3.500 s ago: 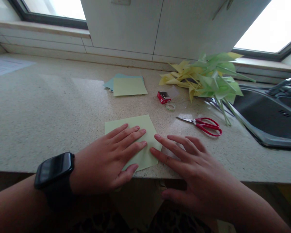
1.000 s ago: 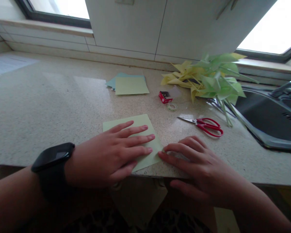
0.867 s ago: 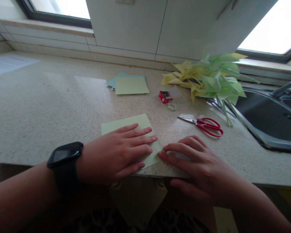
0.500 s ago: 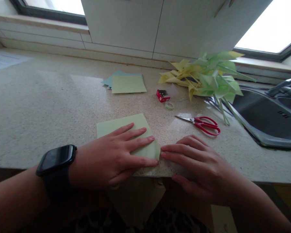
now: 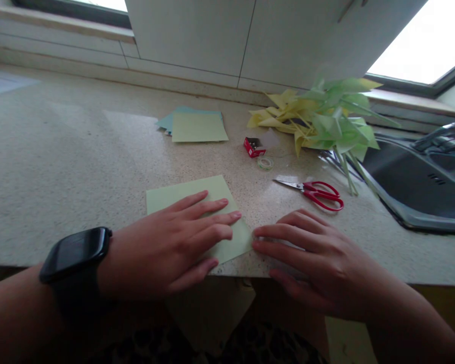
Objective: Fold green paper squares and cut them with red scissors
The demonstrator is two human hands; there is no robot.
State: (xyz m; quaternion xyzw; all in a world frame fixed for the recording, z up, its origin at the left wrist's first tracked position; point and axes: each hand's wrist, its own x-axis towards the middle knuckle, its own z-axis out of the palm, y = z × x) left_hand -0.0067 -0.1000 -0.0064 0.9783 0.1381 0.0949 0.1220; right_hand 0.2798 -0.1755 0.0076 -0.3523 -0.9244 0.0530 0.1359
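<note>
item, left hand (image 5: pixel 174 242), lower left of centre: spreading palm down with fingers parted, gripping nothing, lying across the pale green sheet (image 5: pixel 229 247); a dark smartwatch (image 5: pixel 76 255) is circling its wrist.
item, right hand (image 5: pixel 314 258), lower right of centre: bending loosely, fingers close together, thumb standing apart, showing nothing in its hold; its fingertips are meeting the sheet's right corner, or stopping just beside it, i cannot tell which.
item, the sheet: lying flat on the speckled counter (image 5: pixel 79 172), bottom centre, near the front edge, its left part disappearing beneath the left hand.
item, paper stack (image 5: pixel 200 127), upper centre: showing pale yellow over blue.
item, small red box (image 5: pixel 255 147), right of the stack: gaping, with a tape ring (image 5: pixel 265 163) lying just below.
item, red-handled scissors (image 5: pixel 314 191), right of centre: pointing left.
item, yellow and green paper pinwheels (image 5: pixel 333 124), upper right: heaping beside the sink (image 5: pixel 432 222).
</note>
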